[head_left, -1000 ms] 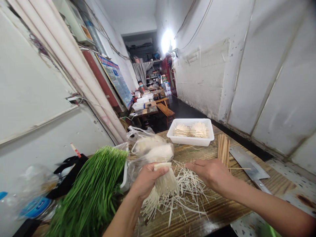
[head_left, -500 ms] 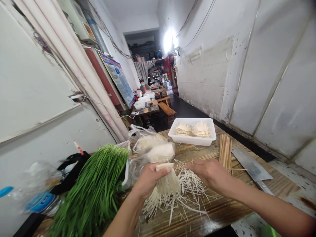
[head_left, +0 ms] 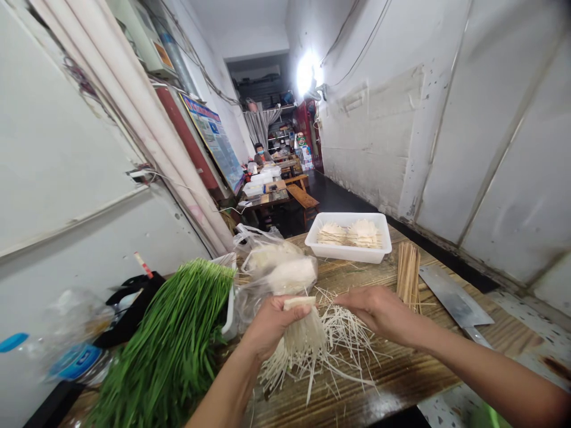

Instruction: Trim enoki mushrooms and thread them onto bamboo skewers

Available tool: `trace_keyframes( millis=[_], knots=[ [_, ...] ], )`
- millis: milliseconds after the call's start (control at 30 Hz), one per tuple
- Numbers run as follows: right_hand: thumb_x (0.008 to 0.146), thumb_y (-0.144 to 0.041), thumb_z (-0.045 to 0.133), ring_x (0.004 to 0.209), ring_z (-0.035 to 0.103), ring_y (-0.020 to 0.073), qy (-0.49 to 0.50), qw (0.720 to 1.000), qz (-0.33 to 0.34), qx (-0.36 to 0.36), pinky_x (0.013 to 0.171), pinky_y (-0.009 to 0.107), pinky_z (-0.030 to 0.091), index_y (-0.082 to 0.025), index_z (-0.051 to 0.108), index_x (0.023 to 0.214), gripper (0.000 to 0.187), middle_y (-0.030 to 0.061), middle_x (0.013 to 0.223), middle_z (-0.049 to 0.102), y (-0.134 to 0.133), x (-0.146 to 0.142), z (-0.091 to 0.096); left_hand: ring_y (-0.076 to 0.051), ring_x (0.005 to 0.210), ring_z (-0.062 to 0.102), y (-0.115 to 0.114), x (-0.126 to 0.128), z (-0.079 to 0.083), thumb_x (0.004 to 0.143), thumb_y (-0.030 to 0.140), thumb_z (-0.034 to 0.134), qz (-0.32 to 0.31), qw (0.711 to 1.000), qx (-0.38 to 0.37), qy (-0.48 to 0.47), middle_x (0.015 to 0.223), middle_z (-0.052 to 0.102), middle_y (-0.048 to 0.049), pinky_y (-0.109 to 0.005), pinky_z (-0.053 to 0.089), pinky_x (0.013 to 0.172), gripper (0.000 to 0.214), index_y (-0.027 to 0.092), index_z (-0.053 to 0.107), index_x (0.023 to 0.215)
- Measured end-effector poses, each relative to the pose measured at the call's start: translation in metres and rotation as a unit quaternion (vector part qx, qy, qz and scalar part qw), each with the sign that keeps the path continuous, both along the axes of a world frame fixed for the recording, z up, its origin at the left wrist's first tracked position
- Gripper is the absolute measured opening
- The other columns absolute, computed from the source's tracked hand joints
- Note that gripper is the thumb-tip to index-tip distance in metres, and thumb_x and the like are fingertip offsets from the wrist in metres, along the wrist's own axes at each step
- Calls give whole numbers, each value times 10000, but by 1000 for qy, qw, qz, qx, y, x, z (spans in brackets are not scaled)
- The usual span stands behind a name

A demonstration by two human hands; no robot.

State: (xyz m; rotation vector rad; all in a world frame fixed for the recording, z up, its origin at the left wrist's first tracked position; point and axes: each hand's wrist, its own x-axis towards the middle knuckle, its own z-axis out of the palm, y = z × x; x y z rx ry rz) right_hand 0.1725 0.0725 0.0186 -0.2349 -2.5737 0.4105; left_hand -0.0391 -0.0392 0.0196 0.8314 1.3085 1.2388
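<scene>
My left hand is closed round a bundle of enoki mushrooms, thumb across its top near the pale, flat end. Its thin strands hang down and fan out over the table. Just to the right, my right hand is closed in a pinch, palm down. A thin bamboo skewer pokes out behind it; the front part is hidden by the fingers. Between and below the hands lies a loose heap of enoki strands.
Green chives fill the left side. Behind my hands are plastic bags and a white tray of skewered bundles. Bamboo skewers and a cleaver lie at right. A masked person sits far back.
The skewer's end behind my right hand has shifted a little left, so less of it sticks out. My left hand stays round the bundle almost unmoved.
</scene>
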Motion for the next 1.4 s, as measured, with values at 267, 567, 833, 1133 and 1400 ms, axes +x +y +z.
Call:
trace_keyframes(
  millis=[267, 567, 833, 1133, 1400],
  knots=[
    [927, -161, 433, 816, 662, 163, -14, 995, 20, -99, 712, 277, 495, -196, 670, 1102, 297, 75, 921, 725, 1, -2, 1, -207, 695, 652, 0, 2, 3, 593, 354, 812, 0, 1000, 6, 4, 739, 740, -80, -291, 479, 691, 380, 118, 755, 885],
    [912, -186, 477, 833, 677, 156, 12, 982, 17, -187, 734, 287, 519, -205, 689, 1071, 265, 48, 966, 731, 6, -5, -6, -213, 746, 643, 0, 1, 1, 564, 355, 825, 51, 997, 8, 64, 844, 743, -71, -288, 467, 695, 500, 145, 725, 1005],
    [905, -188, 494, 870, 676, 162, 17, 975, 23, -220, 771, 302, 523, -230, 690, 1081, 267, 44, 1002, 725, 5, 1, 1, -216, 802, 636, -6, 0, 8, 671, 364, 753, -2, 992, 67, 102, 821, 741, -47, -274, 460, 738, 329, 171, 754, 937],
    [906, -240, 503, 844, 678, 160, -27, 964, 41, -261, 751, 286, 530, -223, 693, 1082, 260, 50, 989, 727, 6, 8, 14, -150, 581, 567, -10, 4, 9, 658, 422, 749, -11, 994, 51, 91, 666, 691, -39, -251, 433, 576, 325, 128, 750, 797],
    [913, -272, 495, 863, 675, 164, -49, 961, 57, -265, 764, 289, 527, -228, 696, 1068, 258, 40, 982, 729, 9, 9, 17, -121, 554, 547, -11, 12, 16, 657, 386, 758, -45, 997, 36, 49, 659, 685, -35, -253, 430, 576, 330, 135, 748, 871]
  ],
)
